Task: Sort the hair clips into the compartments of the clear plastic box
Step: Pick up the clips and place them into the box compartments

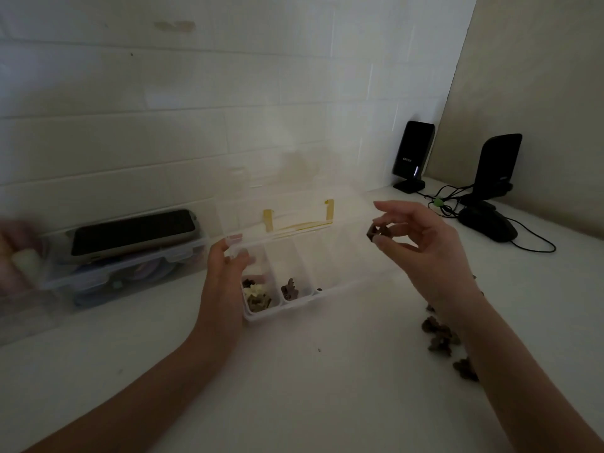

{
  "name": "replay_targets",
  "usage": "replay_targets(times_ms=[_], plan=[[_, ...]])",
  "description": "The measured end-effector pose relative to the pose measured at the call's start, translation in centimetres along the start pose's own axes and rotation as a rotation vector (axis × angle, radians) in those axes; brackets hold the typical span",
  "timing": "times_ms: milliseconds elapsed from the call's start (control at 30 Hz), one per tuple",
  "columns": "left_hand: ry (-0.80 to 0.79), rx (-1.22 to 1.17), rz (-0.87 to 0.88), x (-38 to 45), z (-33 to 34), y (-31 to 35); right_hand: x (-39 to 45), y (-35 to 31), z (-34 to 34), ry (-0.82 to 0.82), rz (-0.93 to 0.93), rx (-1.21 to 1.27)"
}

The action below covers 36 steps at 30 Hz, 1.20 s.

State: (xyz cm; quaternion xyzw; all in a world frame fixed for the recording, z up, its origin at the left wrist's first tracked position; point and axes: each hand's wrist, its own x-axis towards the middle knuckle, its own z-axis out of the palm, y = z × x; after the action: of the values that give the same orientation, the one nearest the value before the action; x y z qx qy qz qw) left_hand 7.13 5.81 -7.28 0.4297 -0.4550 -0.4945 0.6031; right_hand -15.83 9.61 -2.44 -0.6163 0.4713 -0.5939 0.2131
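- While your left hand (228, 259) steadies the clear plastic box (327, 291) at its left end, the thumb lies along the outer wall and the fingers curl over the rim into the leftmost compartment: a grip on the box wall.
- Your right hand (425, 243) is raised above the right end of the box, clear of it. Thumb and forefinger pinch one small dark hair clip (379, 235); the remaining fingers are spread and loosely bent.
- The box sits on the white tabletop (310, 387), lid (294, 217) tipped open toward the wall, with yellowish latches showing on it.
- Leftmost compartment: several dark clips and one pale clip (253, 291) lying among them.
- Second compartment: a few dark clips (291, 289).
- Third compartment: something small and dark at the near wall; too small to identify.
- Unsorted dark clips (441, 338) lie loose on the tabletop to the right of the box, partly behind your right forearm.
- A second clear container (108, 276) stands to the left, holding pastel items, with a phone (134, 233) lying on its lid.
- Two black speakers (413, 155) and a dark mouse (488, 222) with cables stand at the far right corner.
- The far left edge is blurred; its contents cannot be told.
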Motion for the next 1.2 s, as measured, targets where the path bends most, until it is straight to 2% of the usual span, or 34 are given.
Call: replay_targets(times_ms=[233, 533, 867, 1200], plan=[[-0.005, 0.013, -0.011, 0.1, -0.2, -0.3, -0.2, 0.2, 0.7, -0.072, 0.036, 0.196], [-0.022, -0.011, 0.025, 0.3, -0.4, -0.7, -1.1, 0.4, 3.1, -0.211, -0.048, 0.133], [-0.150, 0.105, 0.168, 1.4, -1.9, -0.5, -1.1, 0.2, 2.6, -0.226, -0.050, 0.095], [-0.179, 0.081, 0.182, 2.5, -2.6, -0.8, -1.4, -0.5, 2.7, -0.228, -0.119, 0.008]])
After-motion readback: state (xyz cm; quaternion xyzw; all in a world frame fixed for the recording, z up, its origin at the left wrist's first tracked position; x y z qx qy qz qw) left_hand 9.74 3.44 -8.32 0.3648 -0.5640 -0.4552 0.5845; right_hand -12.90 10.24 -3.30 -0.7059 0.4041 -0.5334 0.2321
